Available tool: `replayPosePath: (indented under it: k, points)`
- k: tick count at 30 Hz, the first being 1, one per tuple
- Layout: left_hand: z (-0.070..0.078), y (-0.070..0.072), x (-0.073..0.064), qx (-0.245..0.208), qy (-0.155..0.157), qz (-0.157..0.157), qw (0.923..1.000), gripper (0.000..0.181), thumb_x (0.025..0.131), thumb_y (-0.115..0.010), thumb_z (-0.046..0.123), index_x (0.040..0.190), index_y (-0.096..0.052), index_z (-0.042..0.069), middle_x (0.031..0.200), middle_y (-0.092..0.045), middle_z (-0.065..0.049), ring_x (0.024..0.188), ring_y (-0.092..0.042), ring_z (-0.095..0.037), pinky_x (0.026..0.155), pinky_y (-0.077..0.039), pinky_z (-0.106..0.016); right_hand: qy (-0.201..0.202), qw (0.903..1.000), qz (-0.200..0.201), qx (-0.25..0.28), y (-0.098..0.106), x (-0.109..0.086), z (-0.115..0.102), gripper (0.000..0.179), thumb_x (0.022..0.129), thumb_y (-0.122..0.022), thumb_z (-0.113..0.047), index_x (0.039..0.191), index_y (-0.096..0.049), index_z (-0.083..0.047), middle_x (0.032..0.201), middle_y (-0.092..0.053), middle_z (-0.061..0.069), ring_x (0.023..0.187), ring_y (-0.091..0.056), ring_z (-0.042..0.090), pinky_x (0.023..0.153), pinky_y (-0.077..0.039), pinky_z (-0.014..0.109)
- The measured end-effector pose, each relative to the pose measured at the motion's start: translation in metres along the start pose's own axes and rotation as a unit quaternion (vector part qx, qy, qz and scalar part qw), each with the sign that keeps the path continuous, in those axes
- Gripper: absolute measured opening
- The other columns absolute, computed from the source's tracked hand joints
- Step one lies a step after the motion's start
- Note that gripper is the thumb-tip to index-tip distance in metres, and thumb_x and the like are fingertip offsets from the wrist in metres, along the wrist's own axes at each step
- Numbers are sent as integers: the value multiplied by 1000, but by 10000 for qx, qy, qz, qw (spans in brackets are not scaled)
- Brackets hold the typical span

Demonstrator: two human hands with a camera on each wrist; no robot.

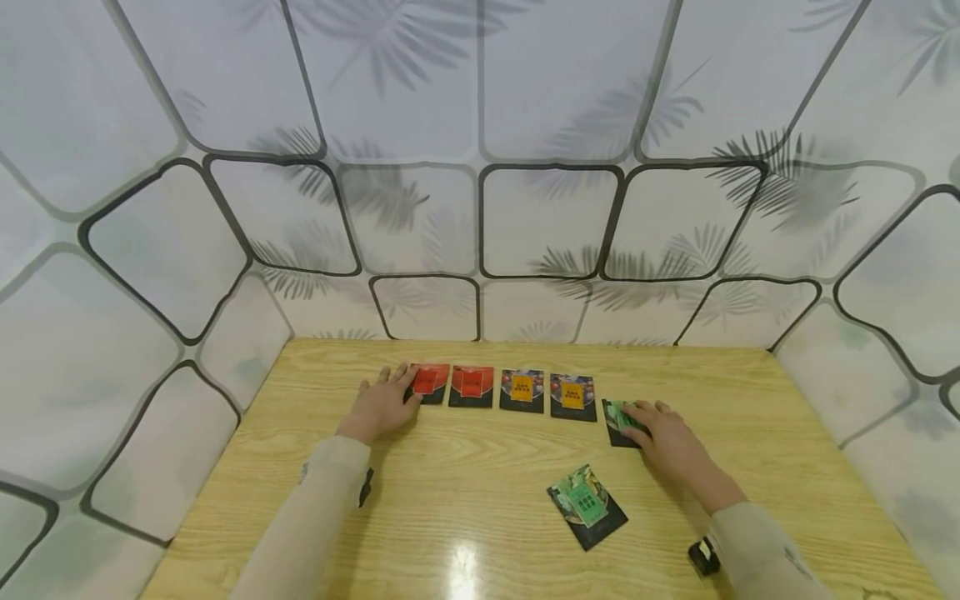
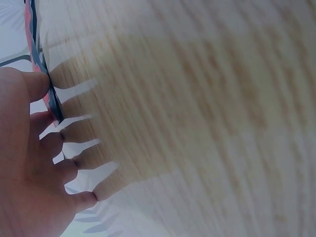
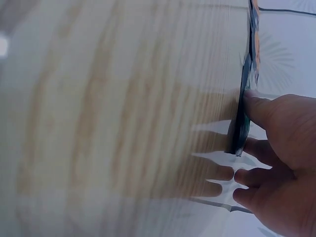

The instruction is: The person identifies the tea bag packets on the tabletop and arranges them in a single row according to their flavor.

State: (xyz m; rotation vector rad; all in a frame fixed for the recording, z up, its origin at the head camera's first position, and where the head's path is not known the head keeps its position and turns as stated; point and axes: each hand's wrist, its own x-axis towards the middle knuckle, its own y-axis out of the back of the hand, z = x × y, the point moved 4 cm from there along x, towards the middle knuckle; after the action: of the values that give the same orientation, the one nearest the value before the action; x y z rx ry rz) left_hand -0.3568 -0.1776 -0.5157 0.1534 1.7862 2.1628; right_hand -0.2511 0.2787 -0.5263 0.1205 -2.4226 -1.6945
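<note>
at the right end of the card row, the green packet (image 1: 621, 419) lies flat on the wooden table (image 1: 465, 500), a bit lower than the rest and skewed. the right hand (image 1: 663, 437) rests on it, fingers nearly straight, tips pressing its right side; in the right wrist view thumb and fingers (image 3: 256, 111) touch the packet's edge (image 3: 241, 123), no real pinch visible. at the other end, the left hand (image 1: 382, 404) lies flat, fingers spread a little, tips touching the left edge of the first red packet (image 1: 430, 382); left wrist view shows fingertips (image 2: 37, 84) against that edge (image 2: 49, 96). between them: second red packet (image 1: 472, 385), then two orange-label packets (image 1: 522, 390) (image 1: 573, 395), close side by side. a second green packet (image 1: 587, 504) lies apart, nearer the person, rotated.

risks, as i judge them:
- foil on smooth wood is slippery. a sideways push from the right fingertips could rotate the green packet instead of sliding it, or drive it into the nearest orange one and shunt the row.
- left fingertips on the end red packet: any push inward could overlap it onto its neighbour.
- flat packets are hard to lift; a fingertip pick may slip.
- a sleeve (image 1: 750, 542) could drag the loose green packet.
</note>
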Motion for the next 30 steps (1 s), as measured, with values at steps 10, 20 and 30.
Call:
replayPosePath:
  k: [10, 20, 30]
  points:
    - [0, 1, -1, 7, -6, -9, 10000, 66, 112, -40, 41, 170, -24, 12, 175, -23, -17, 160, -20, -50, 122, -18, -78, 57, 9998, -10, 179, -1, 9, 6, 53, 106, -64, -24, 152, -55, 0, 153, -50, 35, 143, -34, 68, 110, -37, 79]
    - [2, 1, -1, -3, -13, -11, 10000, 66, 112, -41, 41, 169, -26, 12, 174, -25, -17, 159, -21, -51, 122, -19, -79, -91, 9991, 12, 420, 1, 15, 10, 57, 106, -63, -27, 152, -51, 5, 155, -45, 38, 141, -34, 69, 107, -40, 78]
    - [-1, -1, 1, 45, -62, 47, 10000, 65, 112, -41, 41, 169, -27, 12, 174, -26, -17, 159, -23, -51, 120, -22, -79, -189, 9988, -146, 432, -3, 23, 16, 61, 109, -58, -32, 156, -45, 4, 160, -40, 36, 146, -23, 70, 111, -33, 81]
